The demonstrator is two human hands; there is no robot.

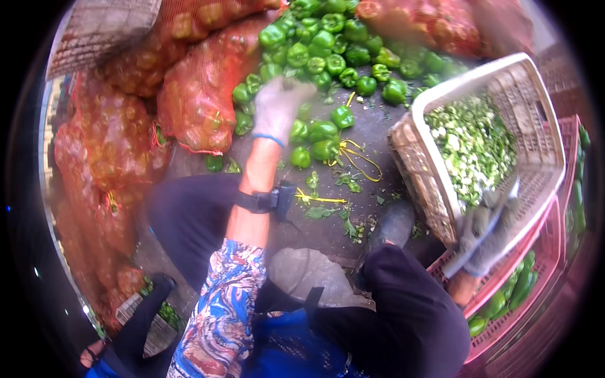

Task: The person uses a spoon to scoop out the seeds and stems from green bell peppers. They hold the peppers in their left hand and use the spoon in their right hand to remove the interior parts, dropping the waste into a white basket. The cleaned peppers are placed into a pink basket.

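Observation:
My left hand (pixel 283 104), in a pale glove, reaches into a heap of green bell peppers (pixel 321 41); motion blur hides whether its fingers hold one. Loose peppers (pixel 324 132) lie just right of it on the dark floor (pixel 378 157), with yellow cord (pixel 362 157) and leafy scraps. At the right, my right hand (pixel 485 230), also gloved, grips a knife (pixel 501 195) at the near end of a pale plastic crate (pixel 529 69) that holds chopped green and white trimmings (pixel 466 138).
Red mesh sacks (pixel 201 88) pile along the left and back. Pink crates (pixel 545 264) with long green peppers stand under and beside the pale crate at right. My bent knees frame a whitish stone-like lump (pixel 296 277). Another person's sandalled foot (pixel 91 353) shows at lower left.

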